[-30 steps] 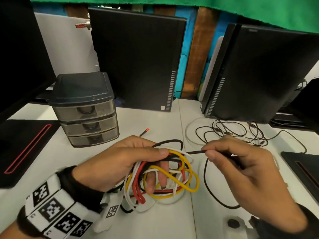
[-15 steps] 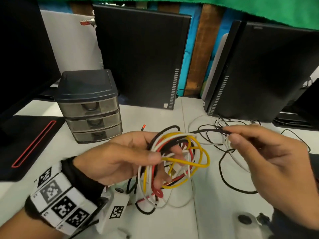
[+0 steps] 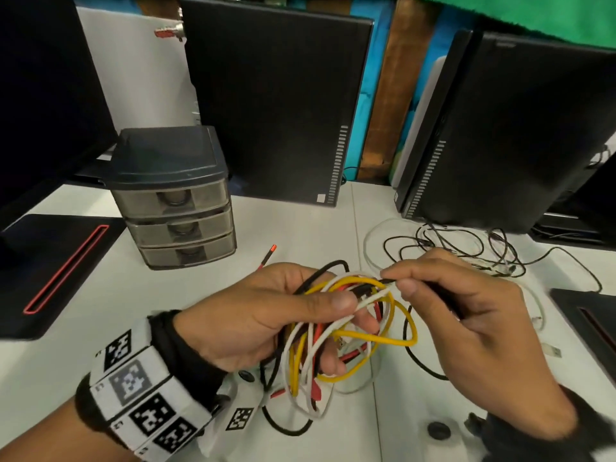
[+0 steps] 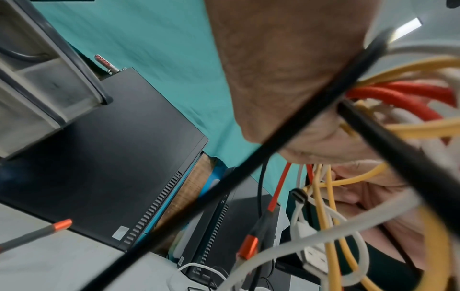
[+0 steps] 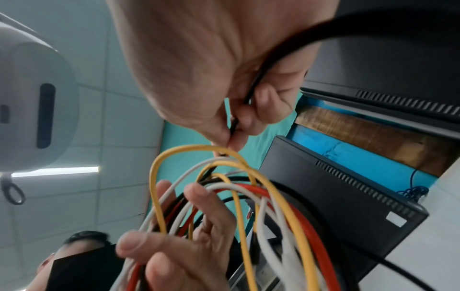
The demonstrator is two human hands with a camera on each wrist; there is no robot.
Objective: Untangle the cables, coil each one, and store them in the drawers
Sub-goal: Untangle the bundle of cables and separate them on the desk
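Note:
My left hand (image 3: 266,315) grips a tangled bundle of cables (image 3: 350,331), yellow, white, red and black, lifted above the white desk (image 3: 100,328). In the left wrist view the same cable bundle (image 4: 368,177) fills the right side, with plug ends hanging down. Thumb and forefinger of my right hand (image 3: 460,315) pinch a black cable (image 5: 239,118) right at the bundle's top edge; the black cable (image 3: 423,361) trails down to the desk under that hand. The small grey drawer unit (image 3: 176,201) stands at the back left, all three drawers shut.
Two black computer cases (image 3: 276,105) (image 3: 506,135) stand upright at the back. A second heap of thin black and white cables (image 3: 466,248) lies at the right. Black pads (image 3: 50,271) (image 3: 593,315) lie at both desk edges. A red-tipped cable end (image 3: 268,255) lies near the drawers.
My right hand, first stretched away to the right with the black cable, has come back in to the bundle. The left hand has raised the bundle off the desk.

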